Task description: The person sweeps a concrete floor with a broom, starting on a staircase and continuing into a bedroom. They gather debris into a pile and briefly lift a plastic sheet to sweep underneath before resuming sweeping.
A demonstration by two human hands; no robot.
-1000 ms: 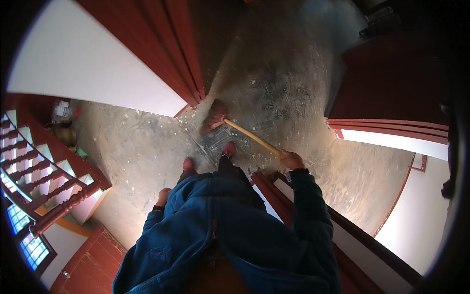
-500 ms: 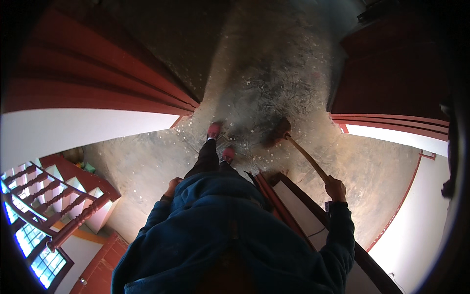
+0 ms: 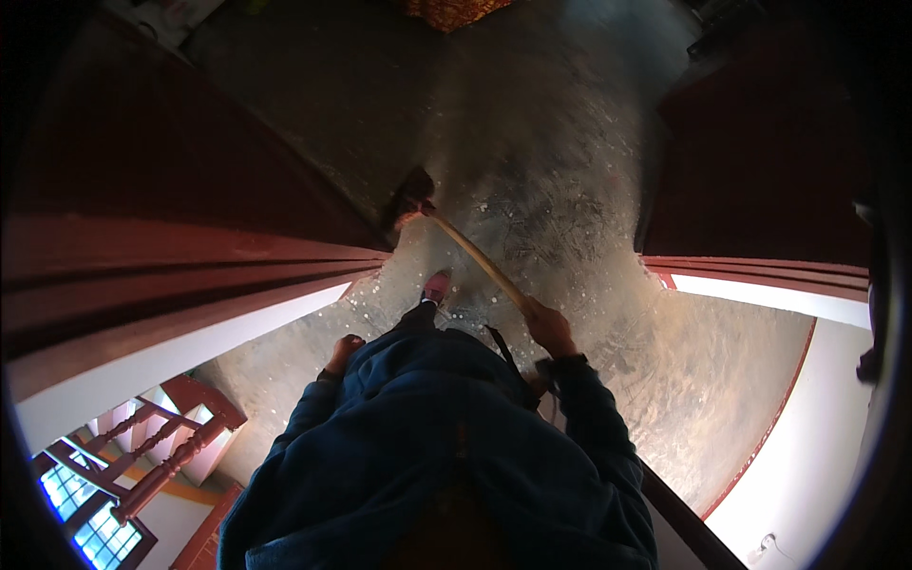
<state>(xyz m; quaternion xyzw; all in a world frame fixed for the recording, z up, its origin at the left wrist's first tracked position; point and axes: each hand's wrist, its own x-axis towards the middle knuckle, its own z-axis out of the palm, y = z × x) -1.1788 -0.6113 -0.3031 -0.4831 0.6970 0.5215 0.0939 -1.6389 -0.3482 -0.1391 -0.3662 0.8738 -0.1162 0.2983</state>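
My right hand (image 3: 548,326) grips the upper end of a long wooden broom handle (image 3: 475,259). The handle slants forward and left down to the dark broom head (image 3: 408,198), which rests on the wet, speckled grey floor (image 3: 560,190) by the foot of a red door frame. My left hand (image 3: 344,353) hangs by my side in a loose fist and holds nothing. One pink shoe (image 3: 436,285) shows ahead of my blue jacket.
A dark red door frame (image 3: 171,275) stands close on my left and another red frame (image 3: 760,266) on my right, forming a doorway. A red wooden stair railing (image 3: 161,456) is at the lower left. White walls flank both sides.
The broom head has swept from the right side of the floor across to the left by the door frame. I have moved forward through the doorway, and my right hand came in closer.
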